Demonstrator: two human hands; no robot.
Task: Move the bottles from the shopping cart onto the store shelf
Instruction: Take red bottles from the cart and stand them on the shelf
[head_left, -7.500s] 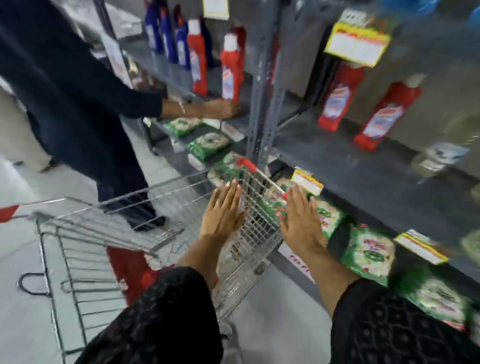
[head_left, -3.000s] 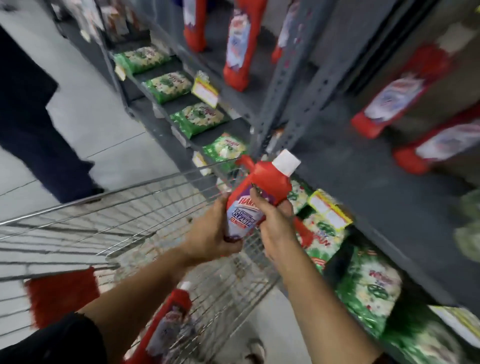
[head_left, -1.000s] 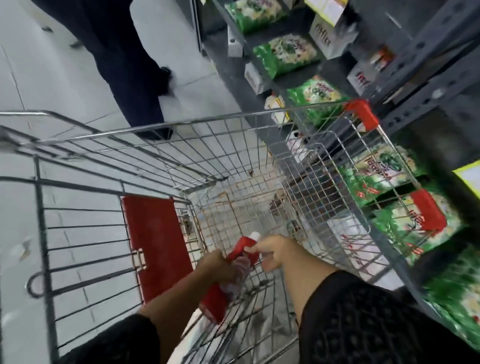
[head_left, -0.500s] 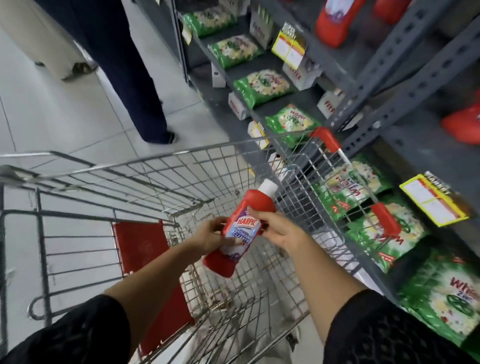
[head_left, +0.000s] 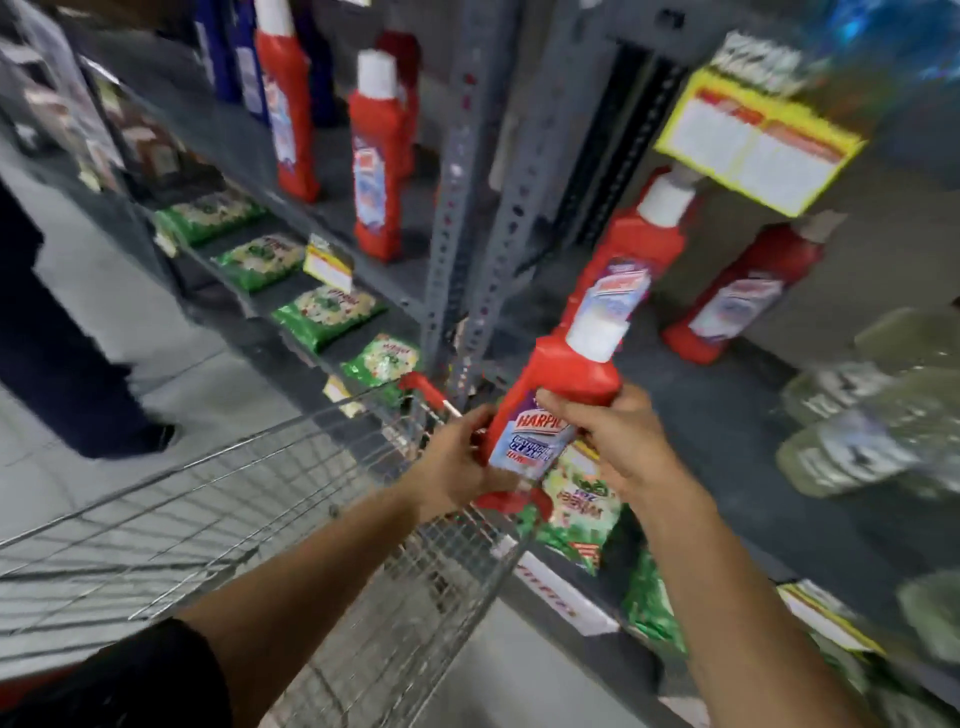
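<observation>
I hold a red bottle (head_left: 563, 384) with a white cap and a blue-white label in both hands, tilted toward the grey store shelf (head_left: 727, 431). My left hand (head_left: 457, 462) grips its lower part and my right hand (head_left: 618, 436) wraps its middle. The bottle is above the far corner of the wire shopping cart (head_left: 249, 514). Two red bottles (head_left: 623, 260) (head_left: 743, 296) stand on the shelf just behind it. More red bottles (head_left: 376, 156) stand on the shelf section to the left.
A grey perforated upright (head_left: 457, 208) divides the shelf sections. Yellow price tags (head_left: 758, 140) hang from the shelf above. Green packets (head_left: 327, 312) fill the lower shelf. Blurred pale bottles (head_left: 872, 431) lie at right. A person in dark trousers (head_left: 57, 353) stands at left.
Both hands have lifted the red bottle out of the cart and up toward the shelf. The view has swung up from the cart to the shelf.
</observation>
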